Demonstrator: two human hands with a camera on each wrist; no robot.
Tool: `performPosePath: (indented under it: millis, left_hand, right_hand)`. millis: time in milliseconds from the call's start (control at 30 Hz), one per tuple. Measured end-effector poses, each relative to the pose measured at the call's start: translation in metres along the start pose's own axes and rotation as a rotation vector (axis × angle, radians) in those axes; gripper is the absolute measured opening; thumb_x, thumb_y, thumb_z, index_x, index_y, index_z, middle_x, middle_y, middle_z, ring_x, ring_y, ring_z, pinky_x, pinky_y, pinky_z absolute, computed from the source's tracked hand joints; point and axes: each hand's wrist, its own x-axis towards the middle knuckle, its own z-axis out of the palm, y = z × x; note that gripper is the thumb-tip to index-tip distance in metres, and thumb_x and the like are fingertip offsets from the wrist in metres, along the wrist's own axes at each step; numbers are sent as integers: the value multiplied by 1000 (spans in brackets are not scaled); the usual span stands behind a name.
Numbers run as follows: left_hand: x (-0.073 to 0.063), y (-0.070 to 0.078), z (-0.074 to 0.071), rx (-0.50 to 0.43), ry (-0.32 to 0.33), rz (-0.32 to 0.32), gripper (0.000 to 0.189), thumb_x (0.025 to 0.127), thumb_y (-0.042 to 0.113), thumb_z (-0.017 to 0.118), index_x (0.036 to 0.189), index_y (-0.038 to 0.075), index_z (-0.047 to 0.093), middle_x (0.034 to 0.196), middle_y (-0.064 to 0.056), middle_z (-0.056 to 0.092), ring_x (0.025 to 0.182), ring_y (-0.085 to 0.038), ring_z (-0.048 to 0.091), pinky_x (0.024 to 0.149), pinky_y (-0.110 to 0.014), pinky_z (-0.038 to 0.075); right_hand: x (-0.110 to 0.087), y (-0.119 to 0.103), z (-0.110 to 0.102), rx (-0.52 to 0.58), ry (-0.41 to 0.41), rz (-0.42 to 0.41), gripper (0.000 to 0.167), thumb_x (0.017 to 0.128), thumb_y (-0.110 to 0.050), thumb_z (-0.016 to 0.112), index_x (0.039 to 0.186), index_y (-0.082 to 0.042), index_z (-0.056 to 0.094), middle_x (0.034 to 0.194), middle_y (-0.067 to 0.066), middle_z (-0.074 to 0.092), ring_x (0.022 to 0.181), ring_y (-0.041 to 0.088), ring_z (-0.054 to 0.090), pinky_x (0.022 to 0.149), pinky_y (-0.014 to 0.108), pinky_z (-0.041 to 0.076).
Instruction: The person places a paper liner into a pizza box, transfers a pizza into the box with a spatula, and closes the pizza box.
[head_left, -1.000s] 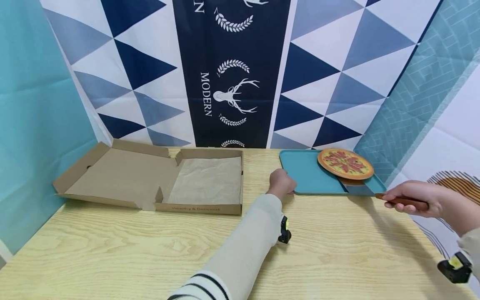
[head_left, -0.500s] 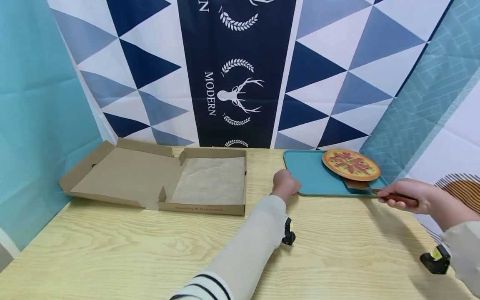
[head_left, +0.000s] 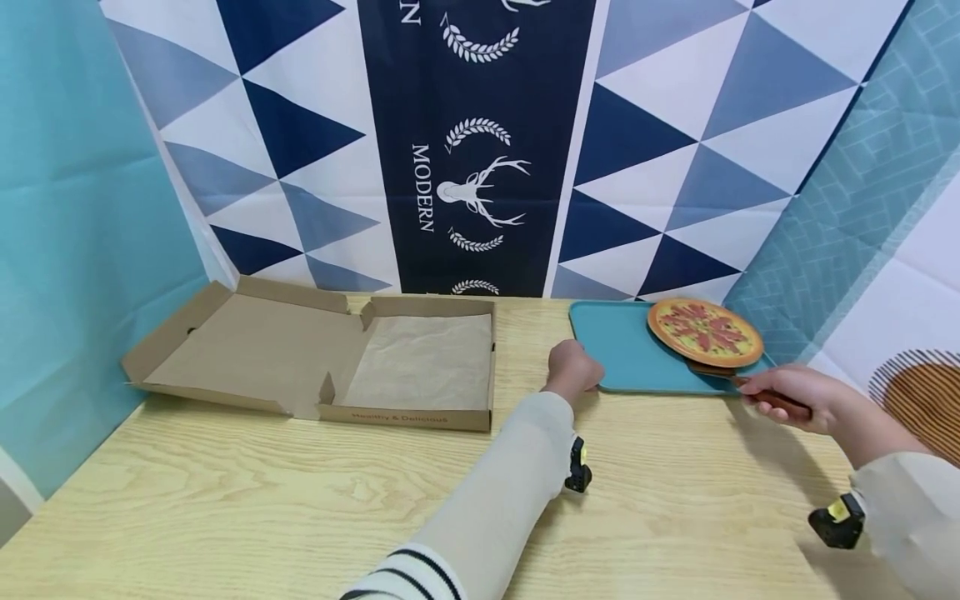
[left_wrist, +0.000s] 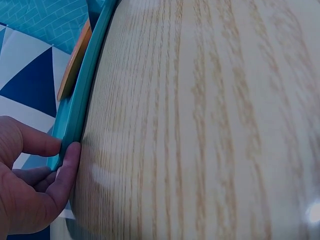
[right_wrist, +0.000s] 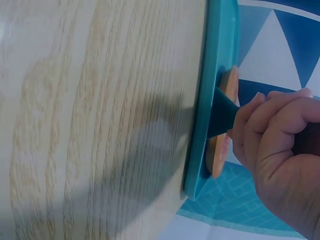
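Observation:
A round toy-like pizza (head_left: 705,332) with red toppings lies at the right part of a teal tray (head_left: 611,337), its near edge tilted up over the blade. My right hand (head_left: 795,397) grips the wooden handle of a spatula (right_wrist: 222,115). The spatula's blade reaches over the tray's near rim and under the pizza, so most of it is hidden. At the tray's near left corner, my left hand (head_left: 573,368) pinches the rim; in the left wrist view, the thumb and fingers (left_wrist: 67,172) lie on both sides of that rim.
An open cardboard pizza box (head_left: 408,418) stands left of the tray, its lid (head_left: 255,350) folded out to the left. Brown paper (head_left: 423,358) lines its base. Patterned cloth (head_left: 480,150) hangs behind the wooden table (head_left: 300,508).
My right hand has moved left toward the tray, pushing the spatula's blade farther under the pizza. The left hand keeps its hold on the tray. The head view has shifted slightly.

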Motion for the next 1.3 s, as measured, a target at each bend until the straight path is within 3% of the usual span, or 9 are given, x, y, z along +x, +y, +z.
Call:
performPosePath:
  millis: [200, 433, 667, 1000, 1100, 1233, 1300]
  left_hand:
    - [-2, -1, 0, -8, 11, 11, 53, 85, 2, 62, 135, 18, 60, 120, 1, 67, 44, -15, 38, 43, -29, 28]
    - [-4, 0, 0, 32, 11, 19, 48, 86, 4, 64, 133, 16, 61, 125, 2, 64, 49, -15, 44, 43, -27, 33]
    - [-3, 0, 3, 122, 32, 54, 18, 84, 6, 68, 101, 7, 70, 93, -1, 67, 49, -15, 45, 43, -26, 38]
    - [-7, 0, 1, 160, 39, 51, 9, 84, 10, 70, 92, 6, 69, 80, -1, 62, 55, -15, 49, 46, -25, 41]
    - [-8, 0, 0, 156, 35, 60, 5, 84, 9, 69, 82, 5, 66, 72, -2, 57, 54, -15, 45, 45, -25, 39]
    - [-10, -1, -2, 146, 24, 67, 22, 86, 7, 67, 66, 8, 56, 61, -3, 46, 51, -17, 39, 43, -28, 34]
    - [-10, -2, -2, 138, 19, 65, 29, 87, 7, 66, 62, 10, 50, 57, -2, 40, 49, -17, 35, 42, -28, 31]
  right_hand:
    - [-1, 5, 5, -39, 71, -46, 18, 101, -9, 46, 98, -8, 64, 65, -3, 57, 49, 2, 50, 48, 15, 45]
    - [-4, 7, 12, -72, 93, -69, 17, 100, -9, 47, 102, -6, 63, 64, -3, 57, 48, 2, 50, 47, 16, 45]
    - [-6, 7, 16, -97, 104, -65, 16, 101, -12, 46, 101, -6, 61, 65, -3, 57, 49, 1, 51, 48, 16, 46]
    - [-9, 4, 16, -102, 100, -75, 15, 100, -11, 47, 98, -6, 61, 65, -3, 58, 49, 1, 51, 48, 16, 46]
    - [-10, 3, 16, -113, 108, -87, 22, 100, -11, 48, 113, 4, 59, 66, -3, 58, 50, 2, 52, 49, 17, 47]
    - [-10, 3, 20, -133, 127, -98, 43, 100, -10, 49, 132, 17, 43, 67, -2, 59, 50, 2, 53, 49, 18, 48]
    - [-10, 2, 22, -138, 126, -99, 45, 100, -10, 49, 134, 19, 40, 67, -2, 60, 51, 2, 53, 50, 18, 49]
